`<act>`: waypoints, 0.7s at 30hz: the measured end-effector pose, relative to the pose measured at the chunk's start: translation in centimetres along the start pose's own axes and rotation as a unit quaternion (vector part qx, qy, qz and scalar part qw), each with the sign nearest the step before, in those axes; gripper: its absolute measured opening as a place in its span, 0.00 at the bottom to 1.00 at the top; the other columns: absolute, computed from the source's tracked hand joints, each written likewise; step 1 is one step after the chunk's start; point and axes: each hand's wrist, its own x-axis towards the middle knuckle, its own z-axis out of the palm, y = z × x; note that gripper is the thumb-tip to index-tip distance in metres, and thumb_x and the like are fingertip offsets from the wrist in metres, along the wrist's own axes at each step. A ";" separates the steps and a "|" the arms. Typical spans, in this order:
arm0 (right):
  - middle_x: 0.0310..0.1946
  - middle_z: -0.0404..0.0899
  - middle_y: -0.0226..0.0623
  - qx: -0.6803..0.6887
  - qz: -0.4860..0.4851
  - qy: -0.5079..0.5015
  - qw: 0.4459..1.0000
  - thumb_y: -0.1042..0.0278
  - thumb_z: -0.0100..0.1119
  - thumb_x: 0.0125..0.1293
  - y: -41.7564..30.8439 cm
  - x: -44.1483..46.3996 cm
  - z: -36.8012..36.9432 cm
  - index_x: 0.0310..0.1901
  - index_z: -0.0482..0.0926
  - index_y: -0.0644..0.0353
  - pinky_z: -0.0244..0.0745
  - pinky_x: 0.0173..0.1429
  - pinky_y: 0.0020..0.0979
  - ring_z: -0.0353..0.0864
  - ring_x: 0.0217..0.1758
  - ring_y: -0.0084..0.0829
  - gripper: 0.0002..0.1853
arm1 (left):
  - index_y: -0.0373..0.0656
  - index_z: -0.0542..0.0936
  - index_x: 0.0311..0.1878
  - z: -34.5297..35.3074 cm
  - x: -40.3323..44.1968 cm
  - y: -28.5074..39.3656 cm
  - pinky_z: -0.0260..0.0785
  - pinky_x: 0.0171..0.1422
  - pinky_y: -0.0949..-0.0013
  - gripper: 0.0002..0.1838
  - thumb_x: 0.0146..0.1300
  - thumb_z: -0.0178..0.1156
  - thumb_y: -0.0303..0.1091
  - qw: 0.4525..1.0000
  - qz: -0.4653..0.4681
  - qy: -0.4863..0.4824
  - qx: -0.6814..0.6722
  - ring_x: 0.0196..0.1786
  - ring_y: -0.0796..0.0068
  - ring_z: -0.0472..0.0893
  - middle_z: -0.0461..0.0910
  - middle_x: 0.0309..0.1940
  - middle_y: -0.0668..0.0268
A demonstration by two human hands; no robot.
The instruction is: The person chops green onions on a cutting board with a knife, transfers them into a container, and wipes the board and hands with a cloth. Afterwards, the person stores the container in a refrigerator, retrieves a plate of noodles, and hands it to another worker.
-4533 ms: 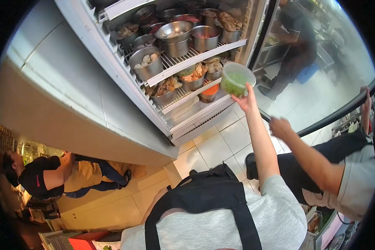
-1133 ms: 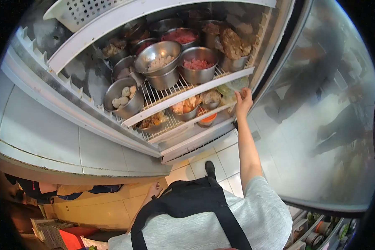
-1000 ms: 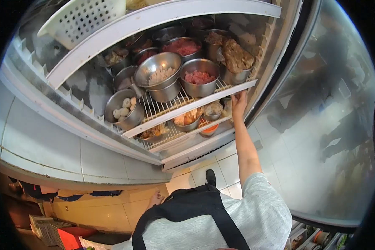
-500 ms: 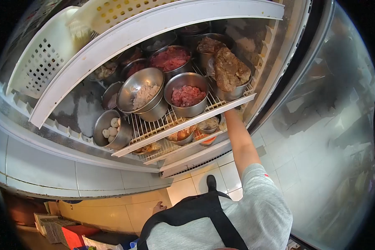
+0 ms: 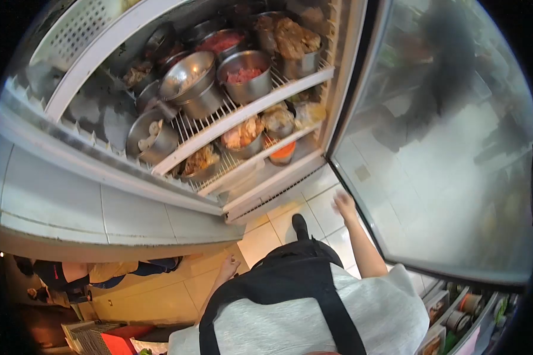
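Observation:
My right hand point(image 5: 344, 205) is over the floor tiles beside the fridge door's lower edge, blurred by motion, with no object visible in it. Low at my left side is my left hand point(image 5: 230, 262), its fingers curled; what they hold, if anything, is too small to tell. In front, the fridge point(image 5: 281, 192) stands open. Its middle shelf point(image 5: 243, 121) bears several metal pots, among them one of red meat point(image 5: 244, 76) and one of white balls point(image 5: 151, 137). On the shelf below are a pot of orange food point(image 5: 243, 135), bagged food point(image 5: 308, 114) and an orange-lidded tub point(image 5: 282, 154).
The fogged glass door point(image 5: 432, 160) hangs open at the right. A white perforated basket point(image 5: 80, 35) sits on the upper shelf. A person point(image 5: 77, 272) is beyond the tiled wall at the left. A drawer unit point(image 5: 459, 313) with containers is at the lower right.
My right hand has come out from under the middle shelf and back over the floor. The view has shifted, showing more of the lower shelf and the person at the left.

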 end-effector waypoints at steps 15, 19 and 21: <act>0.58 0.71 0.44 0.345 -0.376 0.382 0.771 0.34 0.31 0.72 -8.0 -30.0 -34.6 0.67 0.62 0.58 0.66 0.69 0.47 0.72 0.61 0.43 0.37 | 0.39 0.69 0.64 3.5 -4.4 -0.5 0.70 0.60 0.60 0.35 0.56 0.65 0.45 0.981 0.144 -0.060 0.112 0.56 0.54 0.78 0.78 0.54 0.48; 0.52 0.76 0.42 0.324 -0.369 0.370 0.789 0.35 0.30 0.73 -6.8 -30.0 -34.2 0.65 0.63 0.58 0.68 0.66 0.43 0.75 0.56 0.40 0.35 | 0.40 0.68 0.65 6.6 -7.9 2.9 0.71 0.59 0.62 0.35 0.58 0.64 0.46 0.972 0.206 -0.084 0.078 0.55 0.56 0.79 0.79 0.53 0.49; 0.53 0.77 0.41 0.288 -0.358 0.356 0.814 0.35 0.30 0.73 -5.3 -30.2 -33.8 0.65 0.64 0.59 0.61 0.69 0.38 0.74 0.58 0.37 0.36 | 0.40 0.68 0.65 8.6 -8.9 3.5 0.71 0.58 0.62 0.34 0.58 0.63 0.46 0.973 0.198 -0.106 0.052 0.55 0.57 0.79 0.79 0.52 0.50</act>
